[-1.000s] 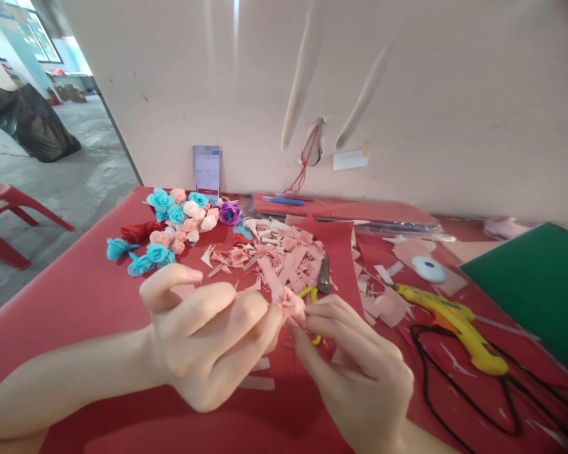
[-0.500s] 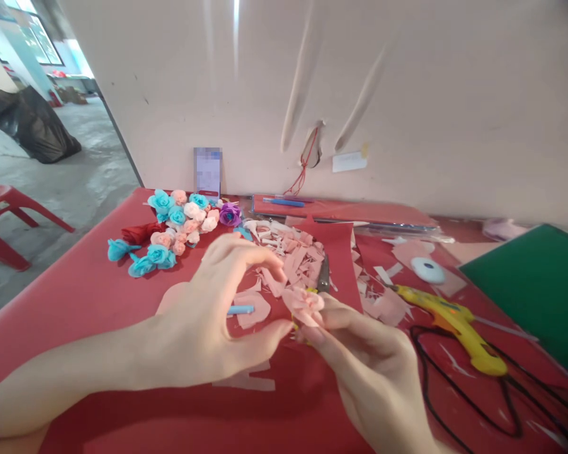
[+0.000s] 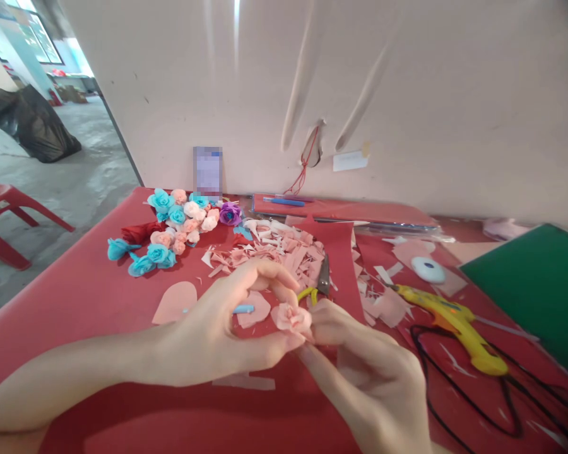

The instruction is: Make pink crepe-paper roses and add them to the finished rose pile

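Note:
A small pink paper flower (image 3: 291,318) with layered petals is held above the red table. My right hand (image 3: 373,366) pinches its right side and base between thumb and fingers. Around the flower's left side curves my left hand (image 3: 218,321), with the thumb at the lower petals and fingertips at the upper edge. Behind the hands lie scissors (image 3: 322,277) with yellow handles, partly covered. A light blue stick (image 3: 243,309) rests on a pink paper petal (image 3: 260,315); another petal piece (image 3: 177,301) lies farther left.
Cut pink paper scraps (image 3: 284,249) are heaped at the middle back. Finished paper flowers (image 3: 170,221) stand at back left near a phone (image 3: 208,173). On the right are a yellow glue gun (image 3: 454,321) with a black cord, a white oval object (image 3: 427,270) and a green sheet (image 3: 534,296).
The flower has moved slightly left and down and its face has turned. My left thumb and fingertips have closed in on it; the right hand keeps its pinch.

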Tool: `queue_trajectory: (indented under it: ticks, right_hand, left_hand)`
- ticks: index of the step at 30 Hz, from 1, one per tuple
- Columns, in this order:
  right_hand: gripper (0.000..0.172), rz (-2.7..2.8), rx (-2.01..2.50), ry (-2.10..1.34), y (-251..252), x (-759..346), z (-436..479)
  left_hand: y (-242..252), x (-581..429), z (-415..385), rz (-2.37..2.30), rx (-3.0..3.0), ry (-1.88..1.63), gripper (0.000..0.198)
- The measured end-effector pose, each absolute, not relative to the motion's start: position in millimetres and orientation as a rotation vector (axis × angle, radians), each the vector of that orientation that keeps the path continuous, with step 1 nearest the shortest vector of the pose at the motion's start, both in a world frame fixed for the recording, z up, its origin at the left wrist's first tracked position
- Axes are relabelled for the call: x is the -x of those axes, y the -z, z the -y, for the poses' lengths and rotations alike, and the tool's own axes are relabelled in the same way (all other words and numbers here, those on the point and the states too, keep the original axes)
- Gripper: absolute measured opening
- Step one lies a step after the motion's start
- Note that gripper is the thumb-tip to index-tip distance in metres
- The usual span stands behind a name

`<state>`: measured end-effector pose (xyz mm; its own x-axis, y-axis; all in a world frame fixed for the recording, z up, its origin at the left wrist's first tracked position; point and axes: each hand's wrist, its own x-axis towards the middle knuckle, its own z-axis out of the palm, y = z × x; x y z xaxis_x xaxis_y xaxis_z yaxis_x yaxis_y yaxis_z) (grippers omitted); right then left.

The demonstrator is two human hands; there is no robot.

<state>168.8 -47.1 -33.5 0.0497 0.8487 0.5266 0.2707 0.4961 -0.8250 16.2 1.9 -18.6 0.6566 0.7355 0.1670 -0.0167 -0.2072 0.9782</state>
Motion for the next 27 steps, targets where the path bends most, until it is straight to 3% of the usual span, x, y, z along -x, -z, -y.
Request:
queue_trajectory:
  ticks: [8,14,20,27]
  right_hand:
    - [0.019,1.661,1.016,-0.169,27,-166,49]
    - [0.015,1.776,1.009,0.026,26,-167,48]
    - [0.015,1.854,1.022,0.109,32,-167,51]
    - [0.015,1.911,0.99,0.221,39,-165,51]
  left_hand:
    - [18,-20,1,-0.596,-1.696,-0.796,0.026]
    - [28,-17,0,-0.528,-1.728,-0.819,0.044]
    - [36,-15,-2,-0.405,-1.69,-0.77,0.054]
    - [28,-14,-4,-0.338,-1.744,-0.684,0.049]
